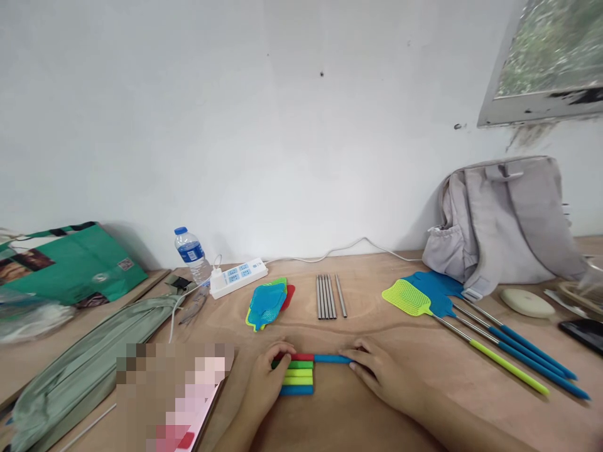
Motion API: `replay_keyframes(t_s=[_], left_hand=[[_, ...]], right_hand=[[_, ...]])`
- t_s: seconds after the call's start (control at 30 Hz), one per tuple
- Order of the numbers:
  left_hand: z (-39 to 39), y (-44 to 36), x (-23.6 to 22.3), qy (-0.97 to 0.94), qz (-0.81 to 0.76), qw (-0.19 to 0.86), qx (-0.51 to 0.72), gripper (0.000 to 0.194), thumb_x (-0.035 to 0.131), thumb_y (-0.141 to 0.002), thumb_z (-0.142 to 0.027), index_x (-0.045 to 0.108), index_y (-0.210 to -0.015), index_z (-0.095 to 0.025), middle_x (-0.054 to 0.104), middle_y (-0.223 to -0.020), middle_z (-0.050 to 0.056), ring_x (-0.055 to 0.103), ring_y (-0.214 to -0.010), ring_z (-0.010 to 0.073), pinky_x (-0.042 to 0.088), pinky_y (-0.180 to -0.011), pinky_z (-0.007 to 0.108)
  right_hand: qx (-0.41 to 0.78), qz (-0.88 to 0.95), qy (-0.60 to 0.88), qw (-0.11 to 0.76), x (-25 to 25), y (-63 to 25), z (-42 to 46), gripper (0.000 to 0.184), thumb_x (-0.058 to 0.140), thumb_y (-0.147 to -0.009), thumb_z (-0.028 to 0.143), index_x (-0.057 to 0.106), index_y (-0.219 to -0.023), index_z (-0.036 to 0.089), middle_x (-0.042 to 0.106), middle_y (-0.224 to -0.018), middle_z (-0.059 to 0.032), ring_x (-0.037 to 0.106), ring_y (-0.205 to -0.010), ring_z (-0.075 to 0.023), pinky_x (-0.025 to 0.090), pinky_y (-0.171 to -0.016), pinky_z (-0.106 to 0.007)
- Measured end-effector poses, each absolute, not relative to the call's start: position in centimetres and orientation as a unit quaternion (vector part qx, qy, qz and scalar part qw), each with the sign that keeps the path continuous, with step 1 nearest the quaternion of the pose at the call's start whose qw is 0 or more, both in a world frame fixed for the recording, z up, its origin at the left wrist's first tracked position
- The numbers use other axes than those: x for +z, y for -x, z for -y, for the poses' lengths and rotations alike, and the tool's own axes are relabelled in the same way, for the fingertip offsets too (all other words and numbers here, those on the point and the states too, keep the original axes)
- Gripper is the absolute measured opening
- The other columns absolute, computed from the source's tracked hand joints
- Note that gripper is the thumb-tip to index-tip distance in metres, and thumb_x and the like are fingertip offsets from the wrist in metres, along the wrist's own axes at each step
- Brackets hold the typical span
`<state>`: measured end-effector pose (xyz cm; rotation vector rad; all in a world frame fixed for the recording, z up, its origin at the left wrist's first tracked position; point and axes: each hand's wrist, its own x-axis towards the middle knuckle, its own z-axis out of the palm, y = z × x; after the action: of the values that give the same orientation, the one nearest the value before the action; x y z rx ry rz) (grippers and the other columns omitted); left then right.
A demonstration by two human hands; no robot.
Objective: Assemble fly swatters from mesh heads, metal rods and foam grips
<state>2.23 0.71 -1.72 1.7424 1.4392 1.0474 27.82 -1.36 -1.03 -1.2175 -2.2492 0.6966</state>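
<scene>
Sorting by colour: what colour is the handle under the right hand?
Blue handle, touched by the right hand; head view.

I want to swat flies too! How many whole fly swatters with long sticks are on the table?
3 for sure: one yellow-green swatter and two blue swatters, overlapping by the grey backpack on the right. A third blue stick shows, so another may hide underneath.

A pixelated patch (pixel 174 389) blots out whatever lies at the counter's (pixel 358 420) near left edge; the left hand (pixel 266 383) covers the left ends of the stacked coloured handles (pixel 298 376), and the right hand (pixel 377 370) hides the far end of the blue handle (pixel 332 359); both forearms run out of the bottom edge; the phone (pixel 584 333) and the window (pixel 546 63) are cut by the right edge; the bottle (pixel 192 254) label is too small to read; a translucent, possibly plastic, heap (pixel 28 317) at far left is blurred.
</scene>
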Motion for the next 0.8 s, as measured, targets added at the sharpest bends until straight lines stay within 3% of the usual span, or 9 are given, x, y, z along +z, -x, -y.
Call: replay_keyframes(t_s=[0.37,0.63,0.8], left_hand=[[-0.4,-2.4,-1.0,-0.674,-0.548,0.303,0.391,0.019,0.046,-0.072,-0.029,0.062,-0.068,-0.02,0.066,-0.081,0.005,0.057,-0.093,0.0234,0.042,-0.086,0.038],[-0.3,-2.6,-0.4,-0.678,-0.546,0.287,0.399,0.018,0.048,-0.07,-0.03,0.062,-0.066,-0.021,0.066,-0.077,0.004,0.059,-0.085,0.0223,0.046,-0.079,0.036],[-0.3,-2.7,-0.4,-0.689,-0.54,0.268,0.402,0.02,0.048,-0.071,-0.033,0.062,-0.065,-0.02,0.064,-0.077,0.005,0.059,-0.079,0.0216,0.047,-0.075,0.034]], right_hand=[[0.217,0.813,0.473,0.261,-2.0,-29.5,1.9,0.04,0.042,-0.082,0.04,0.05,-0.118,0.025,0.049,-0.12,-0.0088,0.047,-0.11,-0.0225,0.039,-0.093,-0.038],[0.074,0.809,0.515,0.273,-1.6,-37.3,2.8,0.025,0.042,-0.083,0.034,0.065,-0.084,0.024,0.064,-0.087,-0.007,0.058,-0.085,-0.0205,0.047,-0.077,-0.036],[-0.062,0.748,0.599,0.277,-4.0,-45.7,3.8,0.023,0.051,-0.076,0.041,0.065,-0.086,0.026,0.065,-0.09,-0.0062,0.059,-0.087,-0.0217,0.048,-0.078,-0.036]])
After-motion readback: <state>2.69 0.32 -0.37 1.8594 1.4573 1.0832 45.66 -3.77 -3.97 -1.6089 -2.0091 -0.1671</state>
